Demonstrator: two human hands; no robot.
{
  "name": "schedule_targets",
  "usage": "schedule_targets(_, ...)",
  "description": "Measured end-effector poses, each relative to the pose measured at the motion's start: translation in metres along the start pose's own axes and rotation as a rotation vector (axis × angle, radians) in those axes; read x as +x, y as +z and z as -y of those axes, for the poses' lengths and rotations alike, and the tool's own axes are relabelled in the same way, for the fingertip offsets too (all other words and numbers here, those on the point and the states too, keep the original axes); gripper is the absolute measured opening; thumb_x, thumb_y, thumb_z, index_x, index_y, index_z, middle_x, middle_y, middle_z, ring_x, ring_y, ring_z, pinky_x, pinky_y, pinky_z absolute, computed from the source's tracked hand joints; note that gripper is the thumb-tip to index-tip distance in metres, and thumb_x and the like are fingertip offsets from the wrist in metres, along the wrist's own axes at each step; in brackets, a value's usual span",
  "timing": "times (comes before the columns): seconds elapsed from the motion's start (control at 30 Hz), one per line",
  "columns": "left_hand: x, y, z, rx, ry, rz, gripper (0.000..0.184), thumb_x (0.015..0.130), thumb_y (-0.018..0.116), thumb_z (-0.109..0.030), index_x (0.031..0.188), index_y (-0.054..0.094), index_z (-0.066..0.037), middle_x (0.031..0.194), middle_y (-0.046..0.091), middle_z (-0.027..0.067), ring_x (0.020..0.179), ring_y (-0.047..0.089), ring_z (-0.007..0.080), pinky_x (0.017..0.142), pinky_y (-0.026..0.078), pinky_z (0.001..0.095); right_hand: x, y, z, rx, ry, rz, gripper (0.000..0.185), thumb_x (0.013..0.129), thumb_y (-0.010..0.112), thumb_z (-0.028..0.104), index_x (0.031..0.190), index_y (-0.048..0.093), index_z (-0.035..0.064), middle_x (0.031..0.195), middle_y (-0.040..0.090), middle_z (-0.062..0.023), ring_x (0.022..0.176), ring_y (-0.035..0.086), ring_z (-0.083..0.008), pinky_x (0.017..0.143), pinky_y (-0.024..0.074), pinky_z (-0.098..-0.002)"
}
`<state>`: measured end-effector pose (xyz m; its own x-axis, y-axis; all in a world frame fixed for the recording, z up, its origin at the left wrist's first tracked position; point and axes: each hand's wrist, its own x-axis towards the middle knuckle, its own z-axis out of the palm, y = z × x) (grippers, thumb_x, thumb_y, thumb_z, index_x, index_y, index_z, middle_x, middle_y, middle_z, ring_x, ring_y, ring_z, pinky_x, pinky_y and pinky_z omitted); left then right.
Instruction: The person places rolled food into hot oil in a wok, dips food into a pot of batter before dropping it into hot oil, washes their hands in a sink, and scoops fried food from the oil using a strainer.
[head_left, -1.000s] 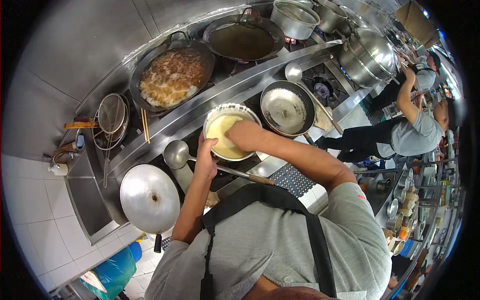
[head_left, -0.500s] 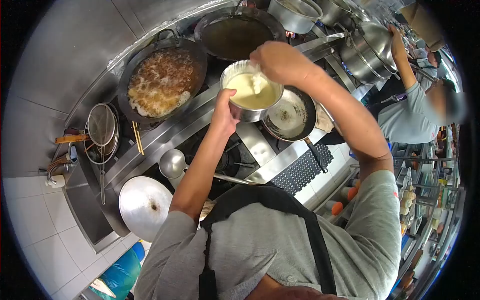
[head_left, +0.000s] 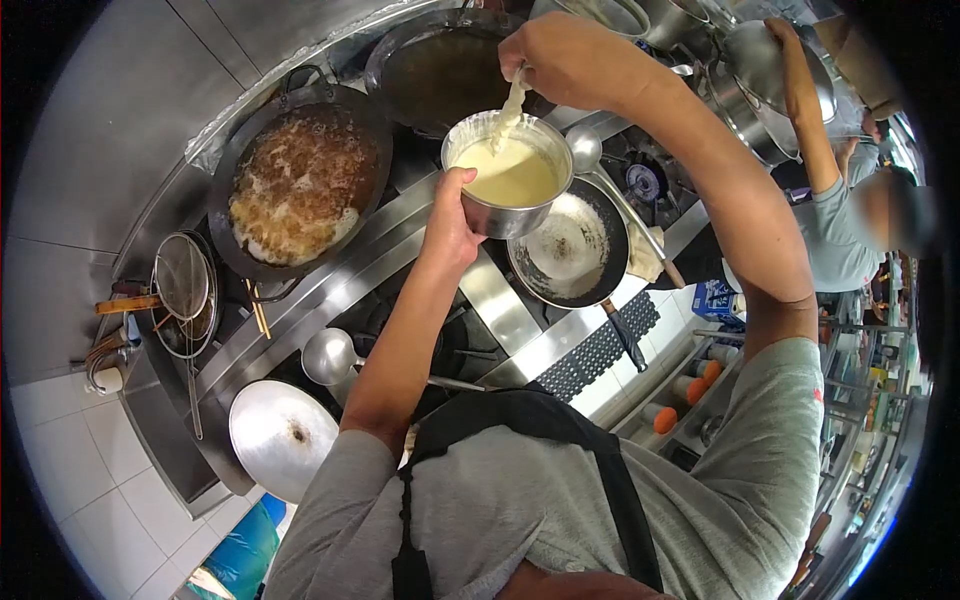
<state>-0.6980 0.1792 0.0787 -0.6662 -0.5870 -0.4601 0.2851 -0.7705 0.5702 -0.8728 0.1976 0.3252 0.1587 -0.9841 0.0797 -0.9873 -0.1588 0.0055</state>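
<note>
My left hand [head_left: 452, 225] grips a round steel bowl [head_left: 510, 220] by its side, thumb over the rim. Pale yellow batter [head_left: 520, 178] fills much of the bowl. Above it, my right hand [head_left: 570, 60] pinches the top of a long batter-coated strip of food [head_left: 511, 112]. The strip hangs down, its lower end at the batter; what is under the coating is hidden. Left of the bowl, a dark wok [head_left: 215, 195] holds bubbling brown oil with pale foam along one edge. Another wok [head_left: 378, 75] with dark liquid sits behind the bowl.
A frying pan [head_left: 565, 250] and a long ladle [head_left: 583, 148] lie right of the bowl. Another ladle [head_left: 328, 357] and a white lid [head_left: 280, 440] are near my left arm. Strainers [head_left: 182, 275] and chopsticks [head_left: 258, 308] sit at left. A co-worker [head_left: 835, 240] holds a pot lid [head_left: 770, 65] at right.
My right hand has risen, drawing the batter-coated strip up out of the bowl. The bowl stays in my left hand. The co-worker's pot lid has lifted off the pot.
</note>
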Motion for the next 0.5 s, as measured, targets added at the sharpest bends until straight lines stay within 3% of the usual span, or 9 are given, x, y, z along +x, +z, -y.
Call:
schedule_targets(0.1,-0.004,0.007,-0.005,0.037,-0.045,-0.058,0.073,0.083,0.068,-0.046,0.143,0.048,-0.011,0.142,0.051,0.0105,0.126,0.051,0.0271,0.106,0.038,0.0529,0.017,-0.001,-0.015,-0.068,-0.106,0.012,0.017,0.08,0.068,0.017,0.09,0.076,0.0046,0.084,0.072,-0.0197,0.084,0.07,-0.0405,0.078,0.0554,-0.047)
schedule_targets(0.23,-0.004,0.012,-0.011,0.034,-0.064,-0.058,0.077,0.083,0.068,-0.046,0.147,0.045,-0.01,0.145,0.05,0.012,0.13,0.05,0.029,0.109,0.036,0.055,0.036,-0.006,-0.034,-0.049,-0.109,0.021,0.015,0.081,0.066,0.015,0.087,0.076,0.0054,0.081,0.072,-0.0188,0.081,0.071,-0.0401,0.076,0.0552,-0.0483)
schedule_targets(0.5,0.009,0.012,-0.009,0.008,-0.059,-0.047,0.079,0.082,0.069,-0.046,0.147,0.046,-0.01,0.151,0.048,0.0103,0.137,0.048,0.0295,0.112,0.034,0.0555,0.09,-0.011,-0.081,-0.151,-0.124,-0.177,0.017,0.081,0.064,0.017,0.085,0.076,0.0047,0.079,0.07,-0.0239,0.082,0.069,-0.0451,0.075,0.0542,-0.0522)
